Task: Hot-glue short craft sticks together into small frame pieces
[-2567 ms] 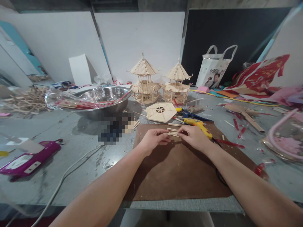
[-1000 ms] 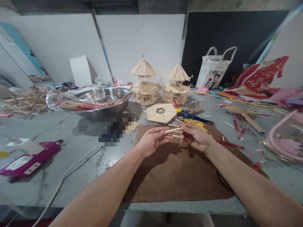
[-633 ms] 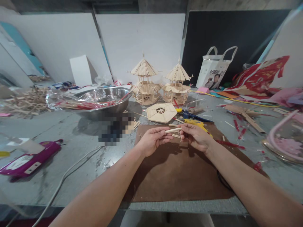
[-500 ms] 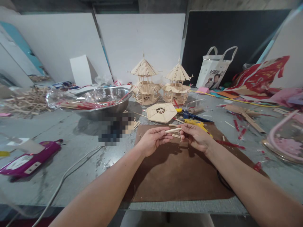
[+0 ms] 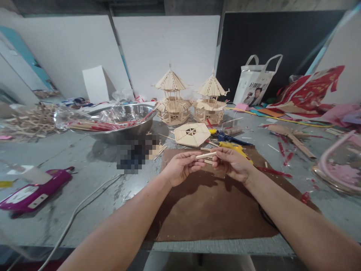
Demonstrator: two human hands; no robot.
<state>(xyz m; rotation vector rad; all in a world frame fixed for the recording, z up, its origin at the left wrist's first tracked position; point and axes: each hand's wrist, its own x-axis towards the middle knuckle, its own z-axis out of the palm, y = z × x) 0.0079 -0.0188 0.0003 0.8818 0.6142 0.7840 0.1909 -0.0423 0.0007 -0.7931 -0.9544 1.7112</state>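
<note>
Between my two hands a short pale wooden stick piece [image 5: 206, 155] is held nearly level above the brown mat [image 5: 214, 214]. My left hand [image 5: 182, 167] pinches its left end, and my right hand [image 5: 229, 162] grips its right end. Whether it is one stick or a few side by side, I cannot tell. More cut sticks [image 5: 208, 162] lie on the mat just behind and below my fingers. Beyond them rests a flat hexagonal wooden panel [image 5: 183, 139] with a spoked opening. A yellow and blue tool [image 5: 232, 146], partly hidden by my right hand, lies beside it.
Two stick-built pagoda models [image 5: 172, 101] stand at the back. A steel bowl [image 5: 126, 131] with wrapped red-tipped sticks is at left, near a purple power strip [image 5: 36, 192] and a grey cable [image 5: 81, 205]. Red scraps [image 5: 276, 172] and a pink-handled basket [image 5: 338, 165] lie at right.
Hardly anything differs. Both hands keep hold of the stick piece in almost the same place, with only a very slight shift of the fingers and the view.
</note>
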